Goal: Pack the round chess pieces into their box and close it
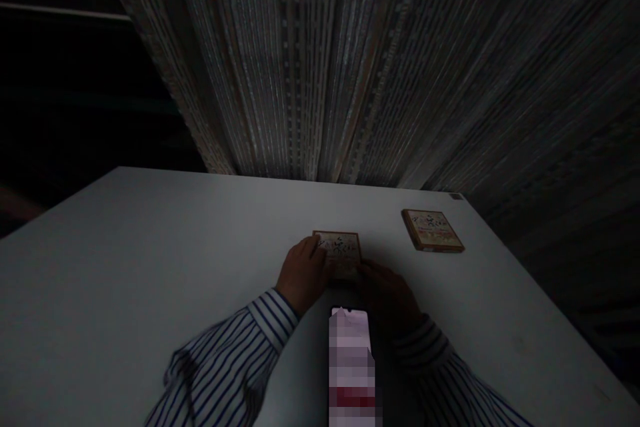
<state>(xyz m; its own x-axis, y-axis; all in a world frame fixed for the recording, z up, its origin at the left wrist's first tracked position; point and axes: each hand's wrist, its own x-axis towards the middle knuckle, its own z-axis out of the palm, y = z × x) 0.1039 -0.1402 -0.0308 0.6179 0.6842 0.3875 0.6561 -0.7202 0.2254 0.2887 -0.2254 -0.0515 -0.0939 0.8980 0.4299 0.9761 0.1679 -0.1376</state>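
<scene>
A flat, square, patterned box (344, 255) with a brown edge lies on the white table between my two hands. My left hand (305, 272) is closed on its left side, the fingers bent over the top face. At the lower right corner of the same box, my right hand (390, 293) grips the edge; much of this hand is in shadow. Just nearer to me lies a phone (351, 360) with a lit screen, partly pixelated.
A second, similar box (433, 231) lies on the white table (200, 247) at the right. Behind the far edge hangs a striped curtain (320, 67). A small dark square (455, 197) marks the far right corner. The left background is dark.
</scene>
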